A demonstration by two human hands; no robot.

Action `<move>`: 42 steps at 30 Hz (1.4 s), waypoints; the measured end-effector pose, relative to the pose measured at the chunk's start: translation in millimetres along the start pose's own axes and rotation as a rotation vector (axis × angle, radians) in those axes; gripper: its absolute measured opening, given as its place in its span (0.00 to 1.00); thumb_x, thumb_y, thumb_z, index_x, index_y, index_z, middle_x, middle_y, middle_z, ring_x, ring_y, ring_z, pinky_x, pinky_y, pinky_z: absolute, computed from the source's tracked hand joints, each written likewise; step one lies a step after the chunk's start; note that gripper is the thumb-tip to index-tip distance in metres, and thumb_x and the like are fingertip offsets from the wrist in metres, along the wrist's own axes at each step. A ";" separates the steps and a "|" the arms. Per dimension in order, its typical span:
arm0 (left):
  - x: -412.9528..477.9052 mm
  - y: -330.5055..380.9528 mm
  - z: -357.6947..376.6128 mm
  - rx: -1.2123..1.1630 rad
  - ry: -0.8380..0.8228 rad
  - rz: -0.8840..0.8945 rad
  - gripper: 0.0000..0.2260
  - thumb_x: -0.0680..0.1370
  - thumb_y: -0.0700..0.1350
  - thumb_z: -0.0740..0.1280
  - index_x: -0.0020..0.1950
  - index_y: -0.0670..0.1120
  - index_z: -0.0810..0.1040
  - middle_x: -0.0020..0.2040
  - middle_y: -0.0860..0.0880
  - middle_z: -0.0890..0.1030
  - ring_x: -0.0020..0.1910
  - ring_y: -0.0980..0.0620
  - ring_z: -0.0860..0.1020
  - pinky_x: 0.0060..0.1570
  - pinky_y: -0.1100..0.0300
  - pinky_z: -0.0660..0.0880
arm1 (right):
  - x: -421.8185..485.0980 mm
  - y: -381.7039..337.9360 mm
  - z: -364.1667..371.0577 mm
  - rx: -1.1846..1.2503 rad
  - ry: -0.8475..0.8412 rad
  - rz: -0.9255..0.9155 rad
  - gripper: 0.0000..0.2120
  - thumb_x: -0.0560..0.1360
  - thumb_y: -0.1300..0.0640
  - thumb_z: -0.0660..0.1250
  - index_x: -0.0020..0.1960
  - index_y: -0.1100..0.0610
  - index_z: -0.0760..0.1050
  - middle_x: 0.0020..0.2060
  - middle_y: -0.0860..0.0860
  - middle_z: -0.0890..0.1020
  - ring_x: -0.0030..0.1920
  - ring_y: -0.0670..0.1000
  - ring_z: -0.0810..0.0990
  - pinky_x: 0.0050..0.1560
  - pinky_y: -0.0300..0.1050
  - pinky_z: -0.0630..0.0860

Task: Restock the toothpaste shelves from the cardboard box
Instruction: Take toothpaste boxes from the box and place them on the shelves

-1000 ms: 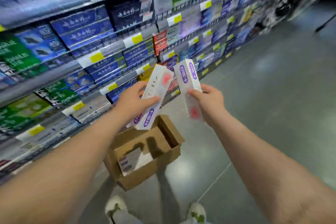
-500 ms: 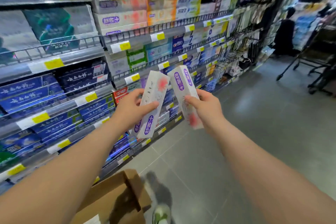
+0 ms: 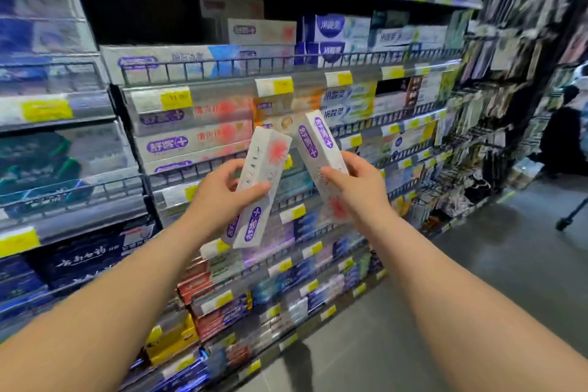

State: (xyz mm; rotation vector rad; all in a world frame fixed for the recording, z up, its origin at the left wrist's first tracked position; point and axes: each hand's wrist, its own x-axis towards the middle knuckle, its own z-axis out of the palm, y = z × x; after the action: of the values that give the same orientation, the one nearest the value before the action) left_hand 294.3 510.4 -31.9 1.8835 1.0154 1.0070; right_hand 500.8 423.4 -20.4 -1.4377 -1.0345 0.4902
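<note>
A: Count at the hands?

B: Two hands, two cartons, one each. Left hand (image 3: 219, 197) grasps the left toothpaste carton (image 3: 265, 165) around its middle; right hand (image 3: 359, 191) grasps the right toothpaste carton (image 3: 313, 140) the same way.

A: Orientation of cartons?

B: Both white, both tilted, upper ends leaning toward each other. The ends are just beside one another; contact cannot be told. Left carton: red mark up, purple logo down. Right carton: purple logo up, red mark down.

A: Hand pose?

B: Left thumb lies across the front face, fingers curl behind the far edge. Right thumb presses the front face, fingers wrap the right edge. Both forearms are bare and reach forward from the lower corners of the view, held at mid-shelf height.

A: Surroundings?

B: The shelves (image 3: 286, 60) stand directly behind the cartons, with wire front rails. Three stacked matching cartons (image 3: 191, 143) with the purple logo sit on the tier just left of the hands. Yellow price tags (image 3: 176, 98) run along every rail; too many and too blurred to count. Grey floor (image 3: 477, 280) on the right
</note>
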 end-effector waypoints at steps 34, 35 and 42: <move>161.6 48.9 1.4 0.191 0.669 0.043 0.19 0.71 0.55 0.73 0.61 0.60 0.75 0.55 0.57 0.81 0.53 0.53 0.79 0.50 0.46 0.79 | 341.5 -70.2 79.0 -0.723 -0.207 -0.866 0.14 0.79 0.55 0.55 0.59 0.47 0.76 0.56 0.53 0.78 0.59 0.59 0.64 0.60 0.53 0.57; 163.4 48.7 1.4 0.206 0.665 0.046 0.19 0.73 0.53 0.72 0.62 0.59 0.75 0.55 0.57 0.81 0.53 0.54 0.79 0.49 0.47 0.79 | 342.2 -69.5 79.6 -0.720 -0.254 -0.836 0.16 0.80 0.55 0.53 0.61 0.46 0.75 0.58 0.52 0.78 0.60 0.59 0.64 0.60 0.54 0.57; 168.5 51.3 6.6 0.203 0.679 0.055 0.19 0.73 0.51 0.72 0.63 0.57 0.75 0.55 0.57 0.81 0.52 0.55 0.79 0.48 0.51 0.79 | 328.7 -42.1 69.1 -0.795 -0.126 -1.077 0.24 0.76 0.38 0.48 0.69 0.45 0.66 0.60 0.49 0.76 0.60 0.57 0.68 0.61 0.58 0.60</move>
State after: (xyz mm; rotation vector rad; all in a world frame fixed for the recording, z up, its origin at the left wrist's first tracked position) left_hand 377.8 637.3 57.4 1.7584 1.4965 1.6922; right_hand 600.0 724.2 99.1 -1.2431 -2.0291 -0.6954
